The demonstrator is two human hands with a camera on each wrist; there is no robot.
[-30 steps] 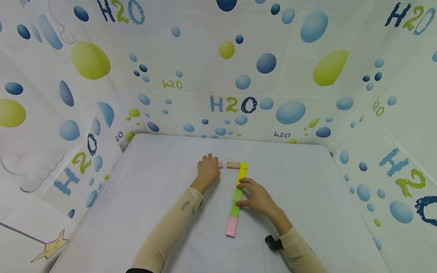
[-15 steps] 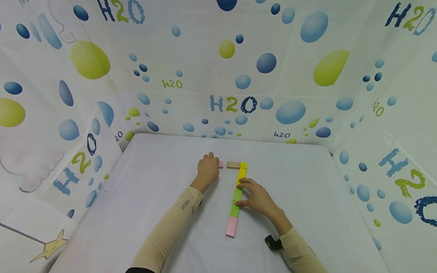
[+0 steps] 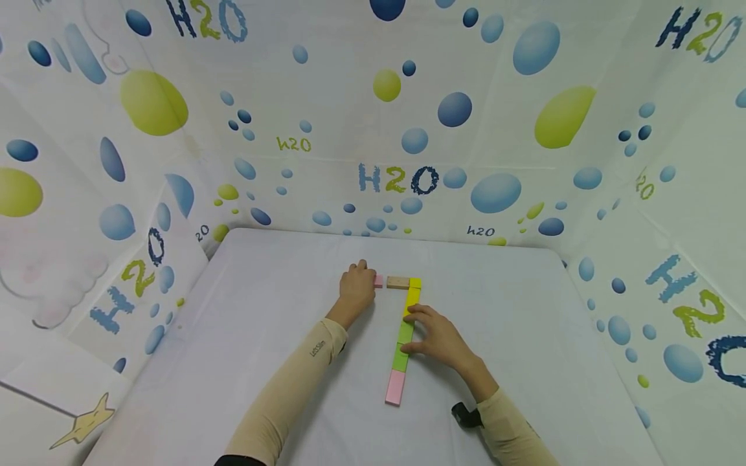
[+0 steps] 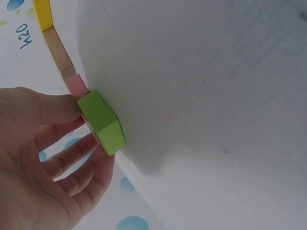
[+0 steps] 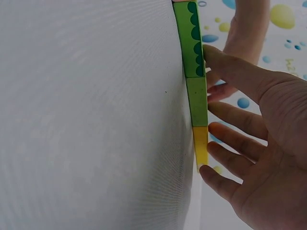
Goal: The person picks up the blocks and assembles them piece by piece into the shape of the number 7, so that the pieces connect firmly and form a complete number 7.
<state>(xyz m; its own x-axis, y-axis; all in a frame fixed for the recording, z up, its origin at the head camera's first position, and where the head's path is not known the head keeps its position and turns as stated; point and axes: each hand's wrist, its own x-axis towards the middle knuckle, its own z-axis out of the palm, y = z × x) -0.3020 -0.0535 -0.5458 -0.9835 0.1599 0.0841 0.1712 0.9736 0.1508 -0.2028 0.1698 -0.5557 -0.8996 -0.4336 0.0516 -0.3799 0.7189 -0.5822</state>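
My left hand (image 3: 357, 288) is at the back of the table and pinches a green block (image 4: 101, 120) between thumb and fingers. A pink block (image 3: 379, 281) shows at that hand's right side, a narrow gap from a bare wooden block (image 3: 399, 283). That wooden block meets the yellow end of a row running toward the front. Yellow (image 3: 412, 296), light green (image 3: 405, 332), scallop-patterned green (image 5: 189, 43) and pink (image 3: 395, 388) blocks form this row. The spread fingertips and thumb of my right hand (image 3: 443, 336) rest on its yellow and green blocks.
A white cloth covers the table (image 3: 495, 304). Behind it and at both sides hang white sheets (image 3: 350, 84) printed with blue and lime dots. A black device (image 3: 465, 414) juts from the right wrist, near the tabletop.
My left hand and the pink block beside it have slid slightly right, narrowing the gap to the wooden block. The right hand and the row stay in place.
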